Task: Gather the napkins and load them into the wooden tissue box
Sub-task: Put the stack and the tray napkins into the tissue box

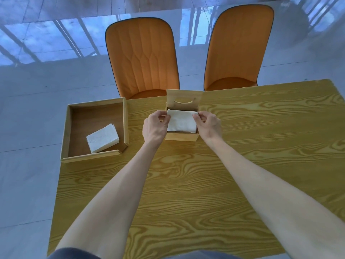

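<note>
A small wooden tissue box [180, 137] stands at the table's far edge with its slotted lid [183, 99] tipped up behind it. A white stack of napkins [182, 120] lies in the open box. My left hand [155, 126] pinches the stack's far left corner and my right hand [207, 124] pinches its far right corner. Another white napkin stack [102, 138] lies in a shallow wooden tray [93, 157] to the left.
The wood-grain table [224, 165] stretches right of and in front of the box. The tray hangs over the table's left edge. Two orange chairs [142, 57] [240, 47] stand beyond the far edge on a glossy tiled floor.
</note>
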Motion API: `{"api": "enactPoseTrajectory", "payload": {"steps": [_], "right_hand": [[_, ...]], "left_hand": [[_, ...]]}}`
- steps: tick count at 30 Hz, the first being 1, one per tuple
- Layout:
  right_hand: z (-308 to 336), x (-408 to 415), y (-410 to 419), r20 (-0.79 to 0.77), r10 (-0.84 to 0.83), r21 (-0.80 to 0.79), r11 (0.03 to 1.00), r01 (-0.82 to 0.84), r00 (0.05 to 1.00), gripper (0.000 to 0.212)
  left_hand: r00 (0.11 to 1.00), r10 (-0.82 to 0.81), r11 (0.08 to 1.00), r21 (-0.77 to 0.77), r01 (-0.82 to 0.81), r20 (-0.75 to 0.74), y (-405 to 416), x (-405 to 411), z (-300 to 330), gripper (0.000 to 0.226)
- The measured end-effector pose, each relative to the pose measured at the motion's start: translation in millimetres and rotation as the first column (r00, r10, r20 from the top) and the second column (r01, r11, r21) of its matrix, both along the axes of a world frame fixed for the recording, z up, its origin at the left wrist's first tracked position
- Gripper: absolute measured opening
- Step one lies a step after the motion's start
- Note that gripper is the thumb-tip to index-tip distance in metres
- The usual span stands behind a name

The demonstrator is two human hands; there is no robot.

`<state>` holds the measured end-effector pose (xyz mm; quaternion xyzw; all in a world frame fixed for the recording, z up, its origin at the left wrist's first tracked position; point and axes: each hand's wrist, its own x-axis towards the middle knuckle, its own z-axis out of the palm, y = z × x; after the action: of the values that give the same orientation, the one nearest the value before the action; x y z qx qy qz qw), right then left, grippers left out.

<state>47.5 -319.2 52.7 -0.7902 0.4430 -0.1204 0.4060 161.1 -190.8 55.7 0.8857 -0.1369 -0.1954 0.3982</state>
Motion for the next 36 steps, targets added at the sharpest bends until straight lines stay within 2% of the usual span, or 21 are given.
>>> {"api": "enactPoseTrajectory", "payload": {"steps": [4,10,14,18,27,30,32,36], "right_hand": [[-6.1,3.1,-0.4,-0.045,0.003,-0.052,0.999,-0.005,0.999,0.033],[-16.8,9.4,-4.4,-0.119,-0.042,-0.084,0.996,0.032,0.992,0.03],[-15.7,12.3,-4.1,-0.108,-0.074,-0.11,0.992,0.062,0.991,0.025],[-15.5,12.8,-4.7,-0.104,-0.11,-0.073,0.992,0.103,0.988,0.036],[-16.1,9.1,-0.4,-0.124,-0.088,-0.087,0.993,0.077,0.988,0.027],[-11.3,4.8,6.7,-0.142,-0.064,-0.151,0.988,0.043,0.988,0.023],[-7.0,3.3,14.7,-0.128,-0.03,-0.256,0.967,-0.003,0.991,0.022],[4.7,11.9,33.1,-0.071,0.123,-0.426,0.894,-0.142,0.99,0.012]], "left_hand": [[0.996,-0.052,0.996,0.082,0.046,0.074,-5.0,0.9,-4.3,0.026],[0.993,-0.059,0.99,0.135,0.046,0.1,-7.2,2.0,-11.4,0.029],[0.989,-0.021,0.99,0.138,0.001,0.147,-10.3,1.6,-10.8,0.019],[0.994,-0.027,0.987,0.16,0.01,0.107,-11.5,1.5,-14.2,0.02],[0.996,-0.058,0.99,0.132,0.049,0.062,-2.3,1.7,-11.8,0.024],[0.995,-0.094,0.99,0.108,0.089,0.038,6.6,2.3,-7.9,0.022],[0.991,-0.13,0.987,0.097,0.127,0.028,15.8,4.3,-4.5,0.022],[0.985,-0.173,0.975,0.142,0.172,-0.004,40.5,13.7,1.3,0.024]]}}
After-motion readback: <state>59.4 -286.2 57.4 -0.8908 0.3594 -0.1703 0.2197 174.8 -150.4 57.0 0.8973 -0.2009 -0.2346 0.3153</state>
